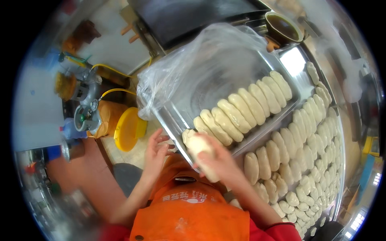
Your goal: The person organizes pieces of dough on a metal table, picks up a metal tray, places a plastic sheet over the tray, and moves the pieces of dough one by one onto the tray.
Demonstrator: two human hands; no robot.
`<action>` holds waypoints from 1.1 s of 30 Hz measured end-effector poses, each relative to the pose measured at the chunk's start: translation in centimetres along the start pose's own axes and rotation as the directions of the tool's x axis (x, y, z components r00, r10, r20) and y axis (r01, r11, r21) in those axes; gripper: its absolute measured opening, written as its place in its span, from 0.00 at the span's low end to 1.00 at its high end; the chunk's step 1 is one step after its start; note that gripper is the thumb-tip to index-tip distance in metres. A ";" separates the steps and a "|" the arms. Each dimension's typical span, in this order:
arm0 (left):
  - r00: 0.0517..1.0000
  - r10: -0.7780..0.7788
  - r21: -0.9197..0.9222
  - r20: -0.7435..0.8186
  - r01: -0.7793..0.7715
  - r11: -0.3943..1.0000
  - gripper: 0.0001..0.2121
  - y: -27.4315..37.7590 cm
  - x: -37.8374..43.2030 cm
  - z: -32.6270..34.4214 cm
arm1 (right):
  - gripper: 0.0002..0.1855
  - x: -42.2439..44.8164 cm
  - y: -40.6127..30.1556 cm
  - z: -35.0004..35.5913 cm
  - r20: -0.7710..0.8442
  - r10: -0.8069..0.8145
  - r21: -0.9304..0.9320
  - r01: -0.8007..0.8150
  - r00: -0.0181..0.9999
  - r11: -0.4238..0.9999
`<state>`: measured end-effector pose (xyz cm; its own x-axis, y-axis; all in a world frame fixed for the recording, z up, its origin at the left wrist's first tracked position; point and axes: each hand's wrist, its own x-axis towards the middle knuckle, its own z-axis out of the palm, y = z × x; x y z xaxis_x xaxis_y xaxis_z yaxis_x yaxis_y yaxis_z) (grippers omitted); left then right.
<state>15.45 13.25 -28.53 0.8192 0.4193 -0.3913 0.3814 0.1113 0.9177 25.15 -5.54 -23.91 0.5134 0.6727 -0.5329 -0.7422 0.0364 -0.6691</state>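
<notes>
My right hand [218,158] is closed around a pale, oblong piece of dough [199,146] over the near left corner of a metal tray [173,128]. Inside that tray, a slanting row of dough pieces [236,114] lies side by side, glossy on top. Clear plastic sheeting [159,79] covers the tray's far left edge and part of its far side. My left hand [156,149] is just outside the tray's left wall, fingers apart and holding nothing.
Many more dough pieces [279,147] lie in rows on the right. A bowl of dark liquid [282,27] stands at the back right. To the left are a yellow lid [126,129], a gas cylinder [87,119] with a yellow hose, and a dark round object [126,177].
</notes>
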 end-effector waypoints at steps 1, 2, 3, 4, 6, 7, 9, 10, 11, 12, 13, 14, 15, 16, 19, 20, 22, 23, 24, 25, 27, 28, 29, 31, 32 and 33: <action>1.000 -0.011 -0.046 0.005 0.011 0.999 0.26 0.4 0.2 0.1 | 0.29 0.6 1.6 0.6 0.038 0.010 -0.019 -0.009 0.999 1.000; 1.000 -0.004 -0.043 0.011 0.005 0.999 0.26 0.8 0.4 0.1 | 0.29 1.5 3.2 0.6 0.083 0.023 -0.039 -0.020 0.996 0.999; 0.998 -0.052 -0.094 0.026 0.054 0.994 0.25 1.0 0.5 0.0 | 0.29 2.2 3.8 0.5 0.015 -0.005 -0.081 0.006 1.000 0.997; 0.994 -0.099 -0.143 0.046 0.104 0.984 0.25 1.2 0.8 -0.2 | 0.29 2.5 3.5 0.4 0.011 -0.009 -0.083 0.010 1.000 0.997; 0.993 -0.098 -0.136 0.058 0.106 0.985 0.24 1.2 1.0 -0.1 | 0.28 2.9 2.7 -0.5 -0.192 -0.158 -0.139 0.133 0.969 0.981; 0.993 -0.100 -0.125 0.069 0.108 0.986 0.24 1.2 1.2 -0.2 | 0.27 3.8 4.4 -1.8 -0.108 -0.459 -0.503 0.350 0.882 0.790; 0.985 -0.122 -0.111 0.120 0.135 0.985 0.23 0.9 1.6 -1.0 | 0.27 3.3 4.3 -1.3 -0.086 -0.522 -0.648 0.351 0.848 0.676; 0.977 -0.135 -0.091 0.167 0.152 0.984 0.23 0.9 1.8 -1.5 | 0.26 2.9 4.0 -0.8 -0.044 -0.584 -0.769 0.346 0.811 0.538; 0.976 -0.139 -0.095 0.170 0.157 0.983 0.23 0.9 2.0 -1.8 | 0.26 2.3 3.3 -0.1 -0.047 -0.580 -0.771 0.339 0.813 0.538; 0.969 -0.158 -0.092 0.189 0.178 0.980 0.21 1.2 2.3 -2.1 | 0.27 1.5 2.3 0.8 -0.172 -0.343 -0.579 0.187 0.923 0.793; 0.962 -0.177 -0.086 0.208 0.198 0.976 0.19 1.4 2.5 -2.5 | 0.27 1.0 1.7 1.3 -0.223 -0.064 -0.328 -0.013 0.973 0.945; 0.958 -0.172 -0.086 0.228 0.196 0.977 0.19 1.9 2.8 -2.8 | 0.26 1.0 1.8 1.7 -0.168 0.057 -0.146 -0.082 0.984 0.986; 0.947 -0.186 -0.012 0.261 0.196 0.981 0.17 2.2 3.1 -3.1 | 0.26 1.5 2.8 1.8 -0.158 -0.098 -0.325 0.042 0.983 0.945; 0.935 -0.200 0.062 0.293 0.190 0.980 0.15 2.4 3.4 -3.5 | 0.26 2.0 3.6 1.6 -0.121 -0.241 -0.493 0.152 0.963 0.856; 0.886 -0.226 0.387 0.404 0.059 0.920 0.12 3.9 3.9 -5.6 | 0.26 2.5 3.2 1.8 -0.144 -0.376 -0.620 0.213 0.915 0.755; 0.837 -0.270 0.584 0.475 -0.070 0.809 0.12 4.8 4.2 -5.8 | 0.26 2.3 3.2 1.7 -0.164 -0.383 -0.620 0.207 0.909 0.757; 0.816 -0.291 0.575 0.499 -0.061 0.816 0.11 6.9 4.7 -5.0 | 0.26 2.0 3.8 1.4 -0.085 -0.456 -0.701 0.272 0.886 0.659; 0.809 -0.308 0.567 0.501 -0.038 0.823 0.10 7.9 4.8 -4.4 | 0.26 2.0 3.7 1.5 -0.096 -0.461 -0.698 0.271 0.882 0.663; 0.802 -0.310 0.570 0.511 -0.046 0.821 0.10 8.6 5.2 -3.5 | 0.26 1.8 3.5 1.5 -0.112 -0.443 -0.695 0.248 0.889 0.675; 0.799 -0.054 0.601 0.599 -0.404 0.689 0.12 9.1 5.7 -2.4 | 0.26 1.7 3.5 1.6 -0.130 -0.421 -0.688 0.224 0.898 0.690; 0.681 0.168 0.561 0.713 -0.698 0.446 0.14 9.1 7.0 -0.3 | 0.27 1.6 3.4 1.6 -0.236 -0.432 -0.644 0.193 0.870 0.740; 0.620 0.178 0.525 0.764 -0.759 0.385 0.20 8.6 7.6 0.3 | 0.27 1.8 3.4 1.7 -0.305 -0.435 -0.593 0.188 0.847 0.783; 0.545 0.186 0.472 0.817 -0.819 0.327 0.27 8.3 8.1 1.0 | 0.28 1.7 3.4 1.7 -0.398 -0.369 -0.513 0.130 0.840 0.849; 0.549 0.088 0.499 0.831 -0.806 0.317 0.32 7.8 8.6 2.1 | 0.27 1.6 3.4 1.5 -0.463 -0.396 -0.466 0.162 0.793 0.870; 0.542 0.003 0.514 0.841 -0.799 0.311 0.38 7.6 8.5 2.8 | 0.27 1.2 3.6 1.4 -0.502 -0.404 -0.438 0.178 0.764 0.881; 0.535 -0.025 0.515 0.845 -0.799 0.311 0.38 7.5 8.6 3.3 | 0.27 1.1 3.7 1.2 -0.530 -0.439 -0.454 0.194 0.726 0.870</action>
<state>26.75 14.74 -25.20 0.7904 -0.5394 -0.2903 -0.3149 -0.7643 0.5627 22.50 -3.82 -26.34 0.9264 0.0803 -0.3679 -0.3504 -0.1739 -0.9203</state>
